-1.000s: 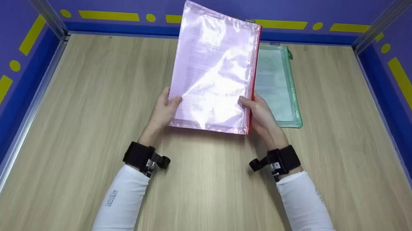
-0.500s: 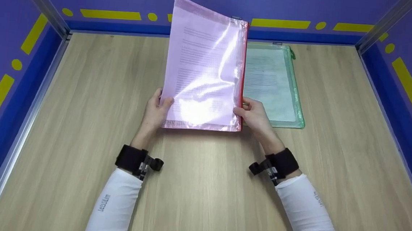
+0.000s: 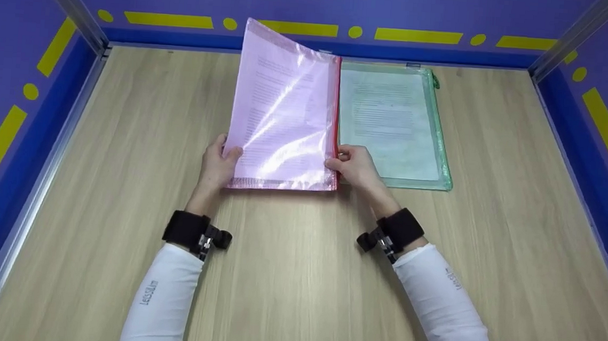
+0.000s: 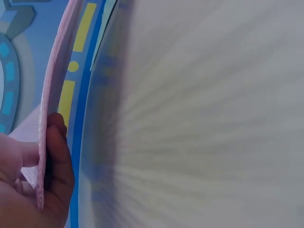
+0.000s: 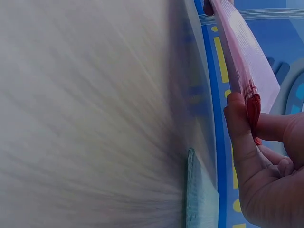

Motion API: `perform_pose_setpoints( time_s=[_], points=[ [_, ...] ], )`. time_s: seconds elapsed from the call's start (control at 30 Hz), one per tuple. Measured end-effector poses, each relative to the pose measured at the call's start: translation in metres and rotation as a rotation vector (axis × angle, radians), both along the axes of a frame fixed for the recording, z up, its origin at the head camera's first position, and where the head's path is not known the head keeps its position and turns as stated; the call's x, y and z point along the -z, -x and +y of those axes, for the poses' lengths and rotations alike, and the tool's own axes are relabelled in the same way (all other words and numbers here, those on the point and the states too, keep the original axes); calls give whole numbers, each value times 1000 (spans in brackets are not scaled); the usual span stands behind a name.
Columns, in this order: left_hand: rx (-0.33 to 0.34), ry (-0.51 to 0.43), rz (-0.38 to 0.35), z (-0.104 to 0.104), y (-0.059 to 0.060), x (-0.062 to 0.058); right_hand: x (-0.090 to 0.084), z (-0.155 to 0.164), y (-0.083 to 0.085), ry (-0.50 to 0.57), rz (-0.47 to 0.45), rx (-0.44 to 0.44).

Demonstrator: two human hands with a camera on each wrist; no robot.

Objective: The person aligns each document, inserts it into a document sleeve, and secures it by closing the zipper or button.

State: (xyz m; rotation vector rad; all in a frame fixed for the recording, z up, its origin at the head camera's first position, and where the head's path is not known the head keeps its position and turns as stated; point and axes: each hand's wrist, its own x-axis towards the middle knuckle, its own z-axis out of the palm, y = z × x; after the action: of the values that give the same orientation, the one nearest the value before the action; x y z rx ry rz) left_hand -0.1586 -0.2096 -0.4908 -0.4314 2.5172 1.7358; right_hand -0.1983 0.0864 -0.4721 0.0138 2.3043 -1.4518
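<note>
A pink zip document pouch (image 3: pixel 287 110) with a red zip edge and printed paper inside is held up over the table in the head view, its far end raised. My left hand (image 3: pixel 220 162) grips its lower left edge, thumb on top and fingers beneath. At the red zip side, my right hand (image 3: pixel 356 168) pinches the lower right edge. Both wrist views show the pouch edge between thumb and fingers. To the right, a green zip pouch (image 3: pixel 387 123) with a printed sheet lies flat on the table, close beside the pink one.
The wood-grain table (image 3: pixel 286 276) is bounded by a blue back wall (image 3: pixel 304 10) with yellow marks and by similar walls left and right. A metal rail (image 3: pixel 40 189) runs along the left edge.
Both hands have carried the pink pouch leftward, and its far end has dropped lower. More of the green pouch now shows. The grip of both hands stays on the pouch's lower edges.
</note>
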Motion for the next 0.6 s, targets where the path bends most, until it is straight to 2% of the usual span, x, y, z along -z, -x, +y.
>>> perform_pose_setpoints(
  time_s=[0.27,0.43,0.6],
  points=[
    [-1,61,-45,-8,1,8,9,-12,9,-90,-6,-36],
    [3,107,-57,-11,1,9,9,-15,11,-85,-32,-46],
    [-16,89,-77,-16,2,6,10,-13,11,-56,-58,-64]
  ],
)
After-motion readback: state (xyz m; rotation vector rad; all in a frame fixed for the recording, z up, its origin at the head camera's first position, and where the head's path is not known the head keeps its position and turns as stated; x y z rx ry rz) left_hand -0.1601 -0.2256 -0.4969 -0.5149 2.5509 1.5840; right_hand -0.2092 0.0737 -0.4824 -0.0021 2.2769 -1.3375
